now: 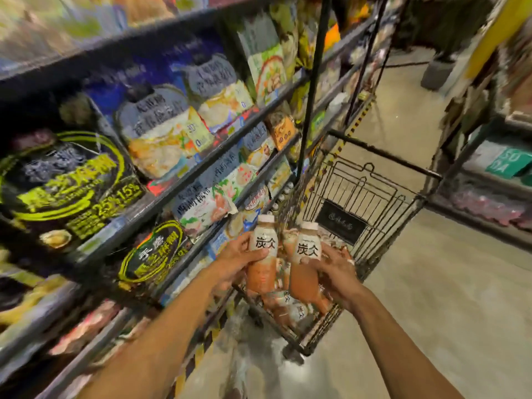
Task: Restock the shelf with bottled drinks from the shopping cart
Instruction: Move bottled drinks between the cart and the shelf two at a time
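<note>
My left hand (pixel 236 262) grips a bottled drink (pixel 263 243) with a white cap, a cream label and an orange lower half. In my right hand (pixel 334 272) I hold a second, matching bottle (pixel 305 254). Both bottles are upright, side by side, above the black wire shopping cart (pixel 371 203). More of the same bottles (pixel 290 308) lie in the cart's basket below my hands. The dark metal shelf (pixel 201 162) runs along my left, its tiers filled with blurred food packages. A row of white bottle caps (pixel 283 194) shows on a lower tier beside the cart.
The aisle floor (pixel 431 298) is pale concrete to the right of the cart. A second shelving unit (pixel 495 174) lines the right side. Yellow-black hazard tape (pixel 198 355) edges the left shelf's base. A grey bin (pixel 437 72) stands far down the aisle.
</note>
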The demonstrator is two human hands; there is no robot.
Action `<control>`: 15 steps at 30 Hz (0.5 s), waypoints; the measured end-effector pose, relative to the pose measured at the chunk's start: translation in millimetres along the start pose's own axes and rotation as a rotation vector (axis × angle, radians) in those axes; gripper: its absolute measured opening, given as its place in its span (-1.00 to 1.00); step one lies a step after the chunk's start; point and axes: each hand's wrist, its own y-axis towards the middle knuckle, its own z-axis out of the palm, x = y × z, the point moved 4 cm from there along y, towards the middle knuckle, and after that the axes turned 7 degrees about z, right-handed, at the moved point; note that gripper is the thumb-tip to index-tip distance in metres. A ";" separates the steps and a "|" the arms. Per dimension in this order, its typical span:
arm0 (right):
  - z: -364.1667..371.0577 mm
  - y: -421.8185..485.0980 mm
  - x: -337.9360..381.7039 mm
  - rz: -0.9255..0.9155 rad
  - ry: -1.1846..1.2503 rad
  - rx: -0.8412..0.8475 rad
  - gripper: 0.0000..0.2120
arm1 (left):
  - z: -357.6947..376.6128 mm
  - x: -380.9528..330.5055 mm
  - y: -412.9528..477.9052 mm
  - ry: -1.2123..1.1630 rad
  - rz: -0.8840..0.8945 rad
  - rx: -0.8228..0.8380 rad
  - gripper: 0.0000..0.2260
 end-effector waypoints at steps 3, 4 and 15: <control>29.6 -24.8 9.5 -0.029 -0.123 0.089 -0.42 | -17.6 -7.6 -56.9 -0.011 0.098 -0.128 -0.23; 40.3 -30.7 11.2 -0.032 -0.141 0.113 -0.40 | -25.5 -10.5 -76.3 -0.014 0.121 -0.179 -0.26; 215.1 -80.7 4.1 -0.149 -0.336 0.426 -0.51 | -133.4 -22.3 -311.4 0.006 0.316 -0.613 -0.62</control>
